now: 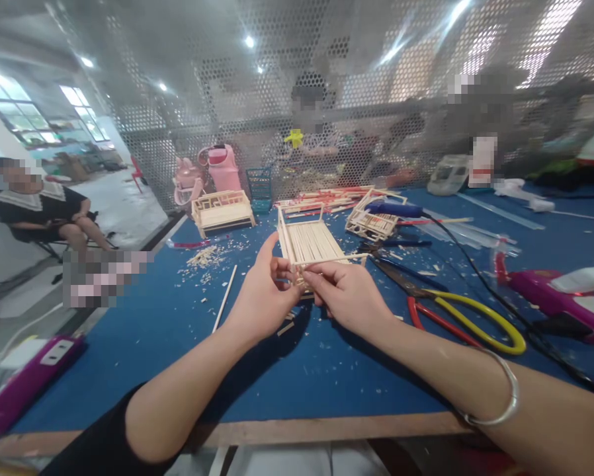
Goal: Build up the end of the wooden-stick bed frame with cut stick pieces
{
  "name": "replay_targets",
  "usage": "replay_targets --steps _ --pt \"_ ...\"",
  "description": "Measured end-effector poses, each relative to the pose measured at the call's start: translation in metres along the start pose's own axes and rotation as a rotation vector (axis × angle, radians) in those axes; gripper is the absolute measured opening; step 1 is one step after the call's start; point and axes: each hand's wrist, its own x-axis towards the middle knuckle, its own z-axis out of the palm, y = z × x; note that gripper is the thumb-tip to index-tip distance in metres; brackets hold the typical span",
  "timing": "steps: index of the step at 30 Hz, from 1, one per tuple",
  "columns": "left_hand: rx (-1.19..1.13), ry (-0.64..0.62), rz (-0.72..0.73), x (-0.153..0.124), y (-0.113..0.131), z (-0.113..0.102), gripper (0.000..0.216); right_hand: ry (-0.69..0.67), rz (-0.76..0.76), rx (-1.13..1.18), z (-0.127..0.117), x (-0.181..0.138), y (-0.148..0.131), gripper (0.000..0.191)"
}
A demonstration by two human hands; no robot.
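A miniature bench (pixel 311 241) made of thin wooden sticks, with a slatted seat, stands on the blue tabletop in front of me. My left hand (pixel 267 291) is closed around its near left corner, thumb and fingers on the frame. My right hand (pixel 349 294) has its thumb and forefinger pinched together at the bench's near end, just below a stick rail (pixel 339 260). Whatever lies between those fingertips is hidden. Small cut stick pieces (pixel 286 328) lie under the hands, and a loose stick (pixel 224 299) rests left of them.
Finished-looking stick bench (pixel 223 211) at back left; another stick frame (pixel 371 221) under a blue-handled tool (pixel 395 209). Red-and-yellow-handled shears (pixel 468 317) and a black cord lie right. Purple power strips (pixel 34 380) flank both sides. Beyond a perforated screen (pixel 257 86) are people; another sits left.
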Motion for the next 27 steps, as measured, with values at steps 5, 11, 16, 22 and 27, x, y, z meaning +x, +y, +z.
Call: replay_targets --steps 5,11,16,22,27 --pt "-0.034 -0.010 0.003 -0.0003 0.0007 0.0002 0.086 0.005 -0.073 -0.105 -0.0009 0.0010 -0.0014 0.025" --pt "-0.043 -0.002 0.007 -0.0003 0.0019 -0.0005 0.085 0.027 -0.142 -0.192 -0.0034 -0.0002 -0.0009 0.024" --pt "-0.036 0.039 -0.013 -0.0010 0.0066 0.0001 0.081 0.006 -0.148 -0.265 -0.0046 -0.0010 -0.0018 0.025" --pt "-0.083 0.059 -0.006 -0.0006 0.0080 0.0004 0.079 0.000 -0.150 -0.293 -0.0049 -0.0010 -0.0025 0.024" --pt "-0.076 0.048 -0.027 -0.0001 0.0099 0.0008 0.079 0.015 -0.126 -0.243 -0.0036 -0.0008 -0.0014 0.024"
